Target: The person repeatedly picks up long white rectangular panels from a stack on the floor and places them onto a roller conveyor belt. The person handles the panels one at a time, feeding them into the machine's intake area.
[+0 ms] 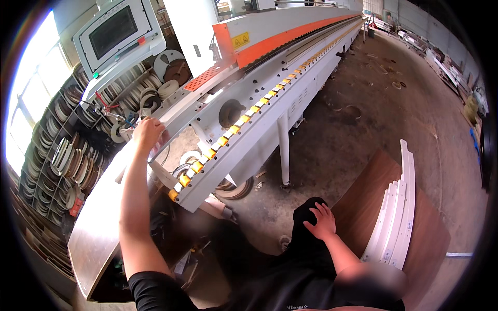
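My left hand (148,132) reaches up and forward, fingers curled over the edge of a white metal panel at the near end of a long white and orange machine (270,36). A row of yellow rollers (244,118) runs along the machine's side rail just right of that hand. My right hand (321,222) rests flat with fingers spread on my black-trousered thigh (306,243), holding nothing.
A control screen on a white housing (116,33) hangs above left. Shelves of coiled edge strips (62,155) fill the left side. A brown board (363,207) with curved white pieces (397,217) lies at the right on the concrete floor (384,119).
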